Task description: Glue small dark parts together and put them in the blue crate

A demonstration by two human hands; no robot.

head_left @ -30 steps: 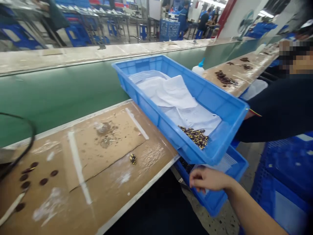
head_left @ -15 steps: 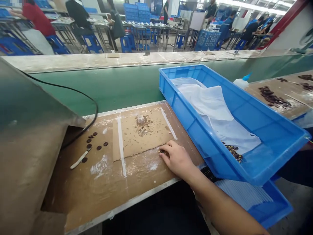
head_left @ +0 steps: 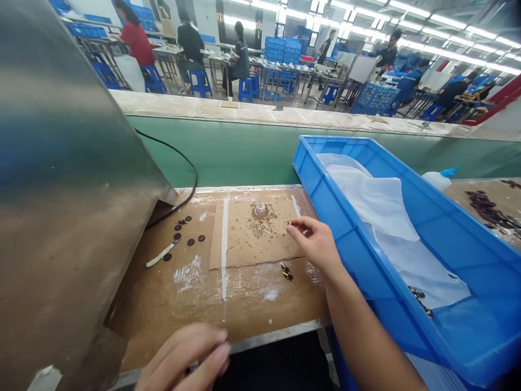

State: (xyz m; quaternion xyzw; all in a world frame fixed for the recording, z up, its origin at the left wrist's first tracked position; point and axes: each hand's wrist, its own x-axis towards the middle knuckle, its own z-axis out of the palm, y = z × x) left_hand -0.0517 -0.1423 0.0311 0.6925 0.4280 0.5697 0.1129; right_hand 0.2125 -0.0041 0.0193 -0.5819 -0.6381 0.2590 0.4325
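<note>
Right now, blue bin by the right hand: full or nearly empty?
Nearly empty. The blue bin holds only a crumpled white sheet and a few small dark pieces near its lower end; bare blue floor shows.

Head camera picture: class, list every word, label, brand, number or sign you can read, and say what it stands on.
None can be read.
Blue bin: no label on its walls.
White sheets inside it: blank.
Cardboard mat: only stains and tape strips.
Metal housing: no marking shows.
White bottle: no print visible.
Small part at the right hand's fingertips: too small to tell.
Far crates and boards: too blurred.
</note>
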